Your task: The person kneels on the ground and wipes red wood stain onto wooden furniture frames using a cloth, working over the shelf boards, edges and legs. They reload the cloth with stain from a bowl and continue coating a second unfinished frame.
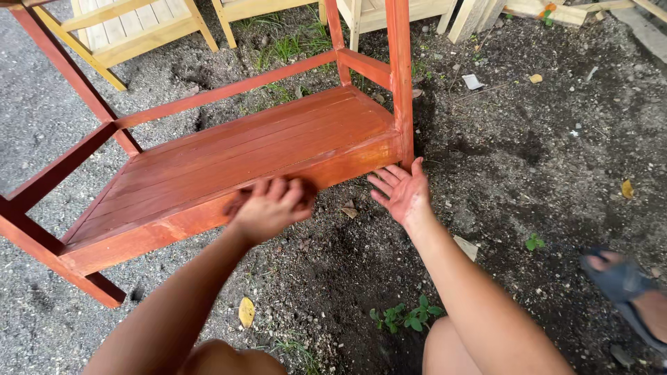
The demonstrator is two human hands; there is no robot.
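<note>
Left hand (pixel 269 207): blurred, knuckles up, resting on the front edge of the red-stained wooden stand (pixel 229 163); the fingers (pixel 278 189) are curled together over that edge, and a dark patch shows just under them, but I cannot tell whether it is a cloth or shadow.
Right hand (pixel 403 191): palm up and stained reddish, fingers apart and straight, holding nothing; the fingertips are just beside the foot of the front right post (pixel 401 76), touching or nearly touching it, I cannot tell which.
Stand: lies on the ground (pixel 528 153), its slatted shelf tilted, running from the lower left up toward the upper middle of the view; the front rail faces the person, and red rails and legs rise from its corners.
Left corner of the stand: a slanted red leg (pixel 66 267) reaches the ground near the left edge of the view.
Ground: dark soil and gravel with small green weeds (pixel 406 316) near the person's knees and a yellow leaf (pixel 246 312) below the front rail.
Behind the stand: unpainted pale wooden frames (pixel 132 31) stand along the top edge.
Right edge: a foot in a dark sandal (pixel 625 288), well apart from the stand.
</note>
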